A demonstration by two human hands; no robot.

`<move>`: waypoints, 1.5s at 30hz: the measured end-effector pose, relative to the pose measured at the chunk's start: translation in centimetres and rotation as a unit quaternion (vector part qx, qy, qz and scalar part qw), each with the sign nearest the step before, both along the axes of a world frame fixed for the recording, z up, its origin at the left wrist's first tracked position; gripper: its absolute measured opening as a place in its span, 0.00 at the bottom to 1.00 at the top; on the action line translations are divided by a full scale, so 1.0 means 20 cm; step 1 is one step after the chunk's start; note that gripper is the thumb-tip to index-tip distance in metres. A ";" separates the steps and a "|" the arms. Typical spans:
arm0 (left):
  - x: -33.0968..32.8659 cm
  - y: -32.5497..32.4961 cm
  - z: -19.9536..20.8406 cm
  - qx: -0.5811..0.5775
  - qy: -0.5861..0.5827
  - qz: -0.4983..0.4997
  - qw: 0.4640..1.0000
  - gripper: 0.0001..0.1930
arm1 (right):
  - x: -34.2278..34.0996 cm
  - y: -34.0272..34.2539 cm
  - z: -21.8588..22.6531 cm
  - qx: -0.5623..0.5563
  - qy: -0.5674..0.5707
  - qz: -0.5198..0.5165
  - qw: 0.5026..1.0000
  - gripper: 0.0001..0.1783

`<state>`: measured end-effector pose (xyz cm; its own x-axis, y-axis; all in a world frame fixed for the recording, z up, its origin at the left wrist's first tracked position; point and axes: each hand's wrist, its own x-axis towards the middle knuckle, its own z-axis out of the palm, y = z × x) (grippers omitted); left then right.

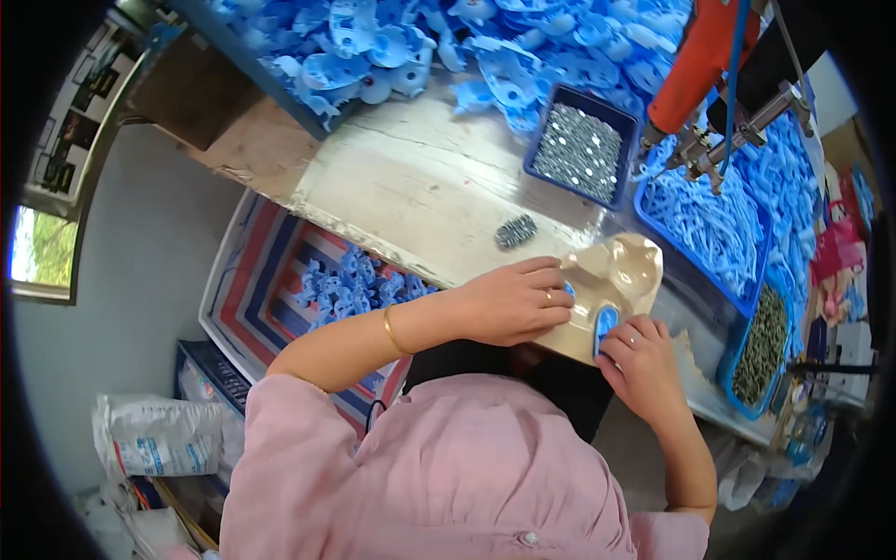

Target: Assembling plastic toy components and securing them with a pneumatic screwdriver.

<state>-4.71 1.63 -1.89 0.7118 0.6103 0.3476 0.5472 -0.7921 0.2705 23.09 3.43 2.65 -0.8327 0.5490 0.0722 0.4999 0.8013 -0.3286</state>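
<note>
A glossy beige moulded block (637,268) with rounded hollows sits at the table's front edge, between my hands. My left hand (518,303) reaches its left side, fingers bent together. A bit of a blue plastic part (568,289) shows at those fingertips; the rest of it is hidden. An oblong blue plastic piece (607,322) lies at the block's front right. My right hand (644,362) pinches it, thumb and fingers against its near end. A small pile of screws (515,231) lies on the table beyond my left hand.
A dark blue tray of screws (579,149) stands behind the block. To its right are a bin of pale blue strips (705,219) and a basket of metal pins (761,350). An orange tool (695,65) hangs above. Blue shells (560,47) heap behind; a striped-lined crate (271,280) stands left.
</note>
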 end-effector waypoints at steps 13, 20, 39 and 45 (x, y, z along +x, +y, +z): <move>-1.23 0.66 0.20 0.254 0.386 0.477 0.747 0.13 | -0.01 0.05 0.03 -0.119 0.114 -0.065 0.984 0.07; -1.00 0.51 0.24 0.329 -0.037 0.469 0.819 0.06 | -0.06 0.04 0.07 -0.124 0.139 -0.088 0.979 0.05; -0.09 -0.34 -0.12 -0.215 -0.427 0.260 0.839 0.30 | -0.39 0.09 0.21 -0.443 0.430 -0.105 0.780 0.27; -0.15 -0.21 0.00 -0.119 -0.288 0.255 0.915 0.36 | -0.23 0.03 0.28 0.145 0.133 -0.020 0.980 0.21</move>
<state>-7.75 -2.59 -1.91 0.0539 0.9191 0.3903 0.5418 -0.3552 0.7618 18.46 4.00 8.21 -0.7413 0.5059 0.4411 0.4609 0.8614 -0.2133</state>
